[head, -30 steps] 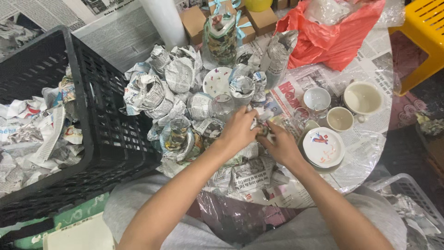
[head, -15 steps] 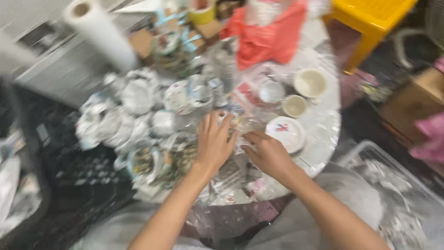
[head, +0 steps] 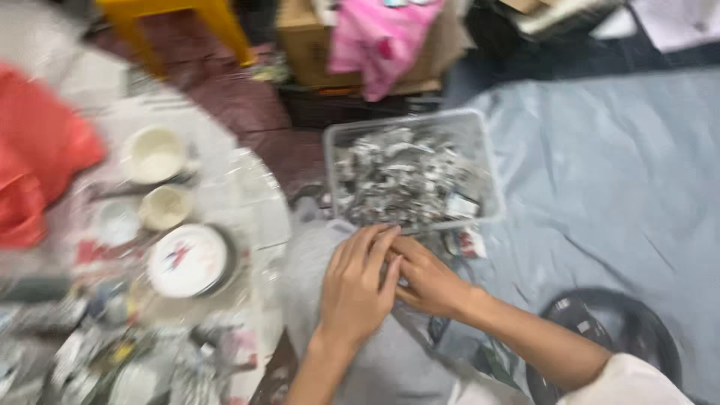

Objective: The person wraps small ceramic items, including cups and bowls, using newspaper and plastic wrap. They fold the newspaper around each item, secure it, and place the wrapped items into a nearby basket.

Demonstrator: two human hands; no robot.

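Observation:
My left hand (head: pixel 354 289) and my right hand (head: pixel 429 281) are pressed together over my lap, just in front of a clear plastic bin (head: pixel 480 161) filled with crumpled newspaper (head: pixel 401 176). The left hand's fingers lie across the right hand's fingers. Whatever sits between them is hidden, and the picture is blurred. A scrap of printed paper (head: pixel 469 241) lies by the bin's near edge, right of my hands.
At left stands a round table (head: pixel 259 214) with a white patterned plate (head: pixel 187 260), two cream cups (head: pixel 154 154) (head: pixel 165 206), paper-wrapped items and a red bag (head: pixel 37 165). Beyond are a yellow stool (head: pixel 176 11), a cardboard box with pink cloth (head: pixel 375 37), grey sheeting (head: pixel 600 187) and a dark round object (head: pixel 611 337).
The view has swung right, away from the table's wrapped dishes and the black crate. Both hands have left the table and now meet in front of the plastic bin.

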